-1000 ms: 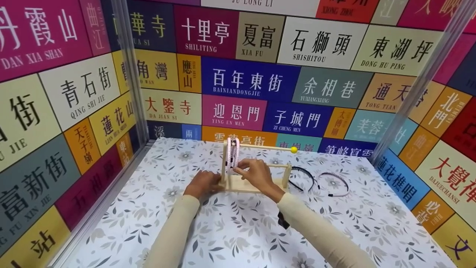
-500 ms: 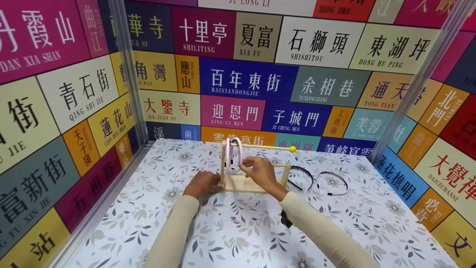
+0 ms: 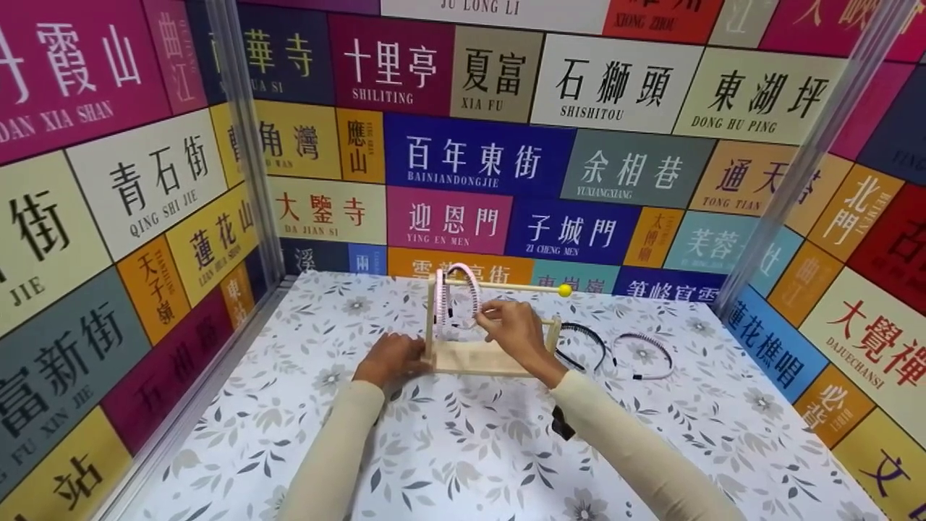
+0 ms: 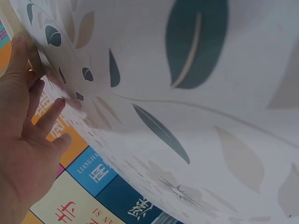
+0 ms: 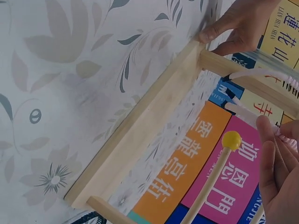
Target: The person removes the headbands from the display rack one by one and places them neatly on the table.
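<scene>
The head camera looks forward and down over the worktop (image 3: 463,449), from far enough back to take in the left hand (image 3: 391,358), the right hand (image 3: 516,329), a wooden stand (image 3: 481,358) and the lettered walls (image 3: 477,163). The left wrist camera sits close to the worktop, the left hand at its left edge and the walls tipped past sideways. The right wrist camera, also rolled, faces the stand up close, sharing its yellow ball (image 5: 231,141) and the left hand with the head view.

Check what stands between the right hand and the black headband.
In the head view, the right post of the wooden stand and a bit of its lower rod show between the right hand and the black headband.
</scene>
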Motion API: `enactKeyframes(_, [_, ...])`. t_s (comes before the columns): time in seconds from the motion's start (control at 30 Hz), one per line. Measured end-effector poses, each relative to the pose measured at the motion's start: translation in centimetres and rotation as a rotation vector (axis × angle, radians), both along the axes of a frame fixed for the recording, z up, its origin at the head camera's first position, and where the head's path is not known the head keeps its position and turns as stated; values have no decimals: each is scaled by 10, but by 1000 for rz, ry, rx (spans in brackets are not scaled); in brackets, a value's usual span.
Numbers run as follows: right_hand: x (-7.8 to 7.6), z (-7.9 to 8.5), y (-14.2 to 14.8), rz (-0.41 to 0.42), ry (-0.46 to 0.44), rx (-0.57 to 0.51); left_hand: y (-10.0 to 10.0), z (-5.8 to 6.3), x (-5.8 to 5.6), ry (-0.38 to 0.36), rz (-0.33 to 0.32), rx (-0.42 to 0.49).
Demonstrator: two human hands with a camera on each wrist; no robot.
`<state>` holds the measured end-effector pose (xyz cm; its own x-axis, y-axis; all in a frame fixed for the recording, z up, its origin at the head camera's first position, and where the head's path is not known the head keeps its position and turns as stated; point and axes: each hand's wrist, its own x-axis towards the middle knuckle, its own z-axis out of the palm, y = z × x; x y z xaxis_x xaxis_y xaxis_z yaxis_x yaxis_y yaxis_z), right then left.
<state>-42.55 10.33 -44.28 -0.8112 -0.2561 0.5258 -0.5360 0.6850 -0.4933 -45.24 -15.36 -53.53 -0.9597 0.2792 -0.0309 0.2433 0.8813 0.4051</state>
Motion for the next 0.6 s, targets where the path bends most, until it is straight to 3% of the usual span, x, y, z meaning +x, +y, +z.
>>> enactKeyframes(0.23, [2, 7, 12, -11, -23, -45, 2, 2, 3, 48, -24, -28])
enactKeyframes(0.6, [1, 20, 30, -52, -10, -78, 3, 3, 2, -10, 7, -2])
